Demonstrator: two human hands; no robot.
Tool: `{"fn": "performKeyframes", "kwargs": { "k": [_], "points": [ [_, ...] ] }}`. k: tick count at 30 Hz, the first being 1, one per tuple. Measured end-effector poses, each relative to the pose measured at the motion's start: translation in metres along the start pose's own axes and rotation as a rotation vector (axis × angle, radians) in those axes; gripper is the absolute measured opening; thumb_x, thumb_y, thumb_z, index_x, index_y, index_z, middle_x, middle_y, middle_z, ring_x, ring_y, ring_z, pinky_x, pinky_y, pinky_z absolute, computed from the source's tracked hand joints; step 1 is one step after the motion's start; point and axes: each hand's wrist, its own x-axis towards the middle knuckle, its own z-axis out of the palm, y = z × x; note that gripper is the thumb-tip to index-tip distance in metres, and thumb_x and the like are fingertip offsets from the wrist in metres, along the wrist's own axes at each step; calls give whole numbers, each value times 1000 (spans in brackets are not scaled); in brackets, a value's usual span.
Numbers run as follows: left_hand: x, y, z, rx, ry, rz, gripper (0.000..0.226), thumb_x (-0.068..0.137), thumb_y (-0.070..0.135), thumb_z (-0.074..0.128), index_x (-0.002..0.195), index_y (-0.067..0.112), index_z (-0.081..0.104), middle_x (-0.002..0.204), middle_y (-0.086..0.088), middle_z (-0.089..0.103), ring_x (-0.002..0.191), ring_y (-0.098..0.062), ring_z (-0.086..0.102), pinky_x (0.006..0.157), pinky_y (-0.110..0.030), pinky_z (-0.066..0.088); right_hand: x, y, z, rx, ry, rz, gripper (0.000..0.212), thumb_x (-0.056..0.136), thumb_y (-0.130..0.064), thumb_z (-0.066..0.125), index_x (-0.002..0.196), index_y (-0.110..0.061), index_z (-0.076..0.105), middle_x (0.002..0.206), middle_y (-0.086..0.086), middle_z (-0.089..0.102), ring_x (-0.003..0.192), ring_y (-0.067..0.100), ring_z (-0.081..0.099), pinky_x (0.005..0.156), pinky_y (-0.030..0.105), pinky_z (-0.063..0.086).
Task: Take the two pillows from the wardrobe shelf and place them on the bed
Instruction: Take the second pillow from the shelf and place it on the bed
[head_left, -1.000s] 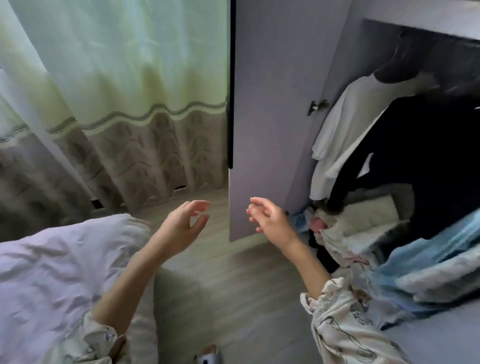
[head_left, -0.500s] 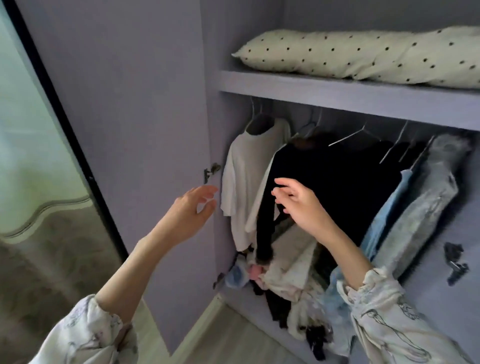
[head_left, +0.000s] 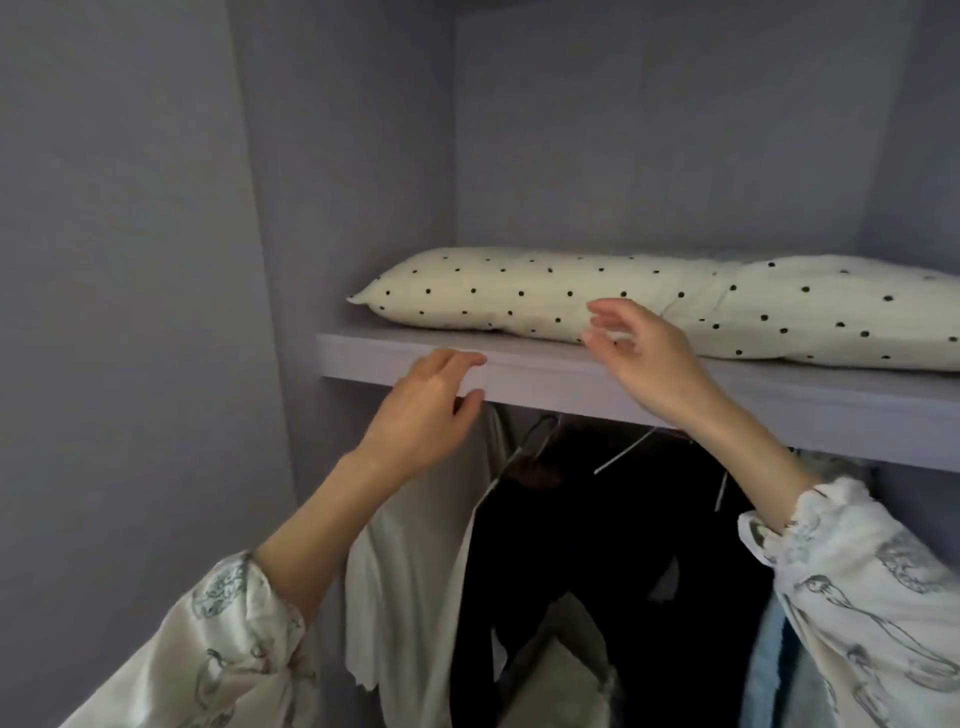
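Note:
Two cream pillows with black dots lie side by side on the lilac wardrobe shelf (head_left: 545, 371). The left pillow (head_left: 483, 293) reaches toward the wardrobe's side wall; the right pillow (head_left: 836, 317) runs off the right edge. My left hand (head_left: 428, 405) is raised in front of the shelf's front edge, fingers apart, holding nothing. My right hand (head_left: 641, 351) hovers at the near edge of the left pillow, close to where the two pillows meet, fingers spread and empty. The bed is out of view.
Below the shelf hang a white garment (head_left: 415, 561) and black clothes (head_left: 613, 545) on wire hangers, with pale blue fabric (head_left: 763, 670) at the lower right. The open wardrobe door (head_left: 119, 312) fills the left side.
The view has swung from the curtain and bed up to the wardrobe shelf. Both hands have risen from waist height to the shelf edge, the right one reaching the left pillow.

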Motion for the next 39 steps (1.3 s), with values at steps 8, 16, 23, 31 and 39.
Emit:
{"fn": "performKeyframes", "kwargs": {
  "k": [8,16,23,31,39],
  "points": [
    [128,-17,35,207,9,145,67,87,43,54,144,25,24,156,-8,11,144,-27,5,113,-56,6,76,44,-5,-793,17,21,76,84,-45,59,146,-24,21,152,6,24,141,25,16,114,51,7],
    [202,-51,46,361,-213,215,100,67,58,69,144,42,6,154,-1,20,142,-27,16,107,-65,6,116,65,11,-1000,-75,154,98,69,-63,64,144,-35,8,151,0,24,139,27,17,106,67,8],
    [205,-52,59,404,-41,318,72,70,52,66,132,37,33,120,-6,56,111,-30,50,98,-51,27,118,62,25,-1107,-38,188,71,72,-63,60,130,-29,37,128,3,50,119,33,42,101,59,23],
    [159,-38,31,428,75,341,67,70,56,66,126,32,40,109,-6,60,104,-28,52,91,-45,32,82,38,22,-1011,58,137,59,77,-59,56,128,-32,42,125,0,53,120,29,42,104,55,19],
    [67,-6,-20,441,165,328,64,66,43,66,124,29,42,105,-6,57,100,-27,48,87,-45,32,6,-13,-3,-962,92,-25,61,79,-57,56,131,-28,45,125,0,54,120,28,42,105,51,16]
  ]
}}
